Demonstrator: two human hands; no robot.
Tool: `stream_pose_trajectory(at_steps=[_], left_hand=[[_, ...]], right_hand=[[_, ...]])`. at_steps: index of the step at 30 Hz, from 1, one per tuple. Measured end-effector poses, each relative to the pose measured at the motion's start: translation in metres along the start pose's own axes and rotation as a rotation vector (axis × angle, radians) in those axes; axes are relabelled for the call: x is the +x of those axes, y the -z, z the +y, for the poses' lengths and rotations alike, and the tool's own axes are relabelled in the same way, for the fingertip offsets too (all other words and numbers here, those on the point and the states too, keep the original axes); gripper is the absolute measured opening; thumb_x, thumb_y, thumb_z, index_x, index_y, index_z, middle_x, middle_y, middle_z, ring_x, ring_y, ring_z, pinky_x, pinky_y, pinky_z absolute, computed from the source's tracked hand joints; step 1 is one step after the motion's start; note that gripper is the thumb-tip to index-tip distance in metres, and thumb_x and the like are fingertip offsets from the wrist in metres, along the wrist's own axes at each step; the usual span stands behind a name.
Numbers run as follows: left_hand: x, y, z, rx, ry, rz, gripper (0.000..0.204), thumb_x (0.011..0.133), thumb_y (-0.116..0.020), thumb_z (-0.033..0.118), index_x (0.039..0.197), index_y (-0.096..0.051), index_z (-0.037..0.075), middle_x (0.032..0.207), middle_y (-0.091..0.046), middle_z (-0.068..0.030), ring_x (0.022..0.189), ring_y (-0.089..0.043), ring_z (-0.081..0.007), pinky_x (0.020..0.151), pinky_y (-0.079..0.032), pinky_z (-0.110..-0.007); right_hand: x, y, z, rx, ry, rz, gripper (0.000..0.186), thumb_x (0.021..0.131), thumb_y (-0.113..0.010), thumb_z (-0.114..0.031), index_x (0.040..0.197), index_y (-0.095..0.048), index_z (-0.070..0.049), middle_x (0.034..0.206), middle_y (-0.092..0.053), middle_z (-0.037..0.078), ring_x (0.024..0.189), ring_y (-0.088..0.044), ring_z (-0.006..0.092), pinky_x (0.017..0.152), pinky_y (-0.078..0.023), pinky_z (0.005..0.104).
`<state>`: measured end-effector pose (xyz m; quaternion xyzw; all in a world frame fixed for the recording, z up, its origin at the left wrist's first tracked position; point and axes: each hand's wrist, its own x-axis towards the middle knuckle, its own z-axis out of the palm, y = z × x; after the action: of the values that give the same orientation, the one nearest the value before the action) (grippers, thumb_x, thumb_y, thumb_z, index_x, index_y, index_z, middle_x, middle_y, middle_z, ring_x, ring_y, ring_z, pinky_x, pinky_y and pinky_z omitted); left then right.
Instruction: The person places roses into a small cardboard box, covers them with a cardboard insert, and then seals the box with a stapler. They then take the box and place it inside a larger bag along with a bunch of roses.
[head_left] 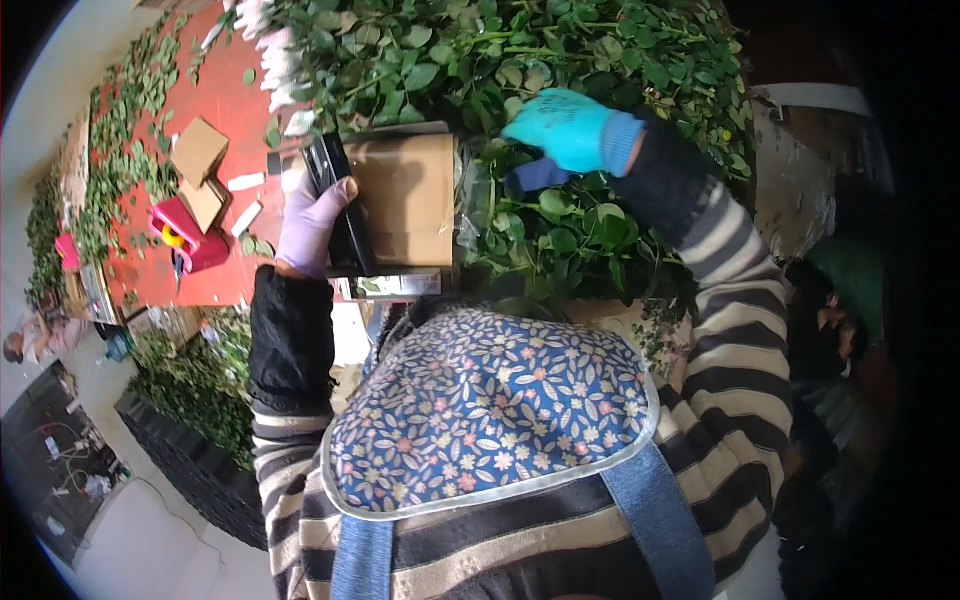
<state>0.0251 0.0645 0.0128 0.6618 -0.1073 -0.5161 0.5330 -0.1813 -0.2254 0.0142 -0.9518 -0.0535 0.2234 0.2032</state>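
At a red table (225, 110) heaped with cut greenery, a worker in a floral apron (490, 405) and striped sleeves bends over the bench. Nearest the body, the left hand (312, 222), in a lilac glove, is clasped around a black stapler (340, 205), its fingers wrapped over the tool's side, pressing it against the left edge of a brown cardboard sheet (405, 195) that wraps the lower end of a bundle. Just right of the cardboard, the right hand (565, 128), in a turquoise glove, lies palm-down on the leafy stems (560, 225); whether its fingers grip a stem cannot be told, as the leaves hide them. Beyond both hands, the stems spread in a dense green pile (480, 50) across the table's far side, with pale blooms (270, 50) at its left. Farther left lie loose cardboard pieces (198, 150) and a red tool (190, 235) on the table, well apart from the hands.
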Motion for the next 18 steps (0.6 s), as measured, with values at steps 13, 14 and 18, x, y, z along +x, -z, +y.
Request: stream_pose_trajectory(at_steps=[13, 14, 18], left_hand=[[-0.042, 0.128, -0.071, 0.447, -0.108, 0.57, 0.044, 0.082, -0.073, 0.029, 0.113, -0.062, -0.001, 0.098, -0.067, -0.0142, 0.09, -0.065, -0.0239, 0.078, -0.053, -0.037], [-0.032, 0.137, -0.099, 0.665, 0.096, 0.636, 0.055, 0.08, -0.075, 0.038, 0.115, -0.062, -0.002, 0.102, -0.068, -0.0204, 0.097, -0.066, -0.0318, 0.084, -0.052, -0.041], [-0.035, 0.16, -0.069, 0.739, -0.093, 0.711, 0.07, 0.075, -0.076, 0.051, 0.114, -0.06, -0.005, 0.107, -0.063, -0.0307, 0.102, -0.064, -0.0386, 0.088, -0.05, -0.045]], right_hand=[[-0.108, 0.048, -0.108, 0.717, 0.019, 0.638, 0.04, 0.098, -0.056, -0.006, 0.136, -0.05, 0.004, 0.136, -0.057, 0.019, 0.125, -0.056, 0.0296, 0.104, -0.045, 0.0414], [-0.084, 0.058, -0.144, 0.793, -0.021, 0.579, 0.041, 0.096, -0.058, -0.002, 0.135, -0.051, 0.002, 0.135, -0.058, 0.019, 0.122, -0.058, 0.0288, 0.102, -0.046, 0.0407], [-0.047, 0.039, -0.214, 0.836, -0.067, 0.511, 0.045, 0.085, -0.059, 0.005, 0.13, -0.055, 0.002, 0.13, -0.061, 0.017, 0.117, -0.06, 0.0272, 0.101, -0.046, 0.039]])
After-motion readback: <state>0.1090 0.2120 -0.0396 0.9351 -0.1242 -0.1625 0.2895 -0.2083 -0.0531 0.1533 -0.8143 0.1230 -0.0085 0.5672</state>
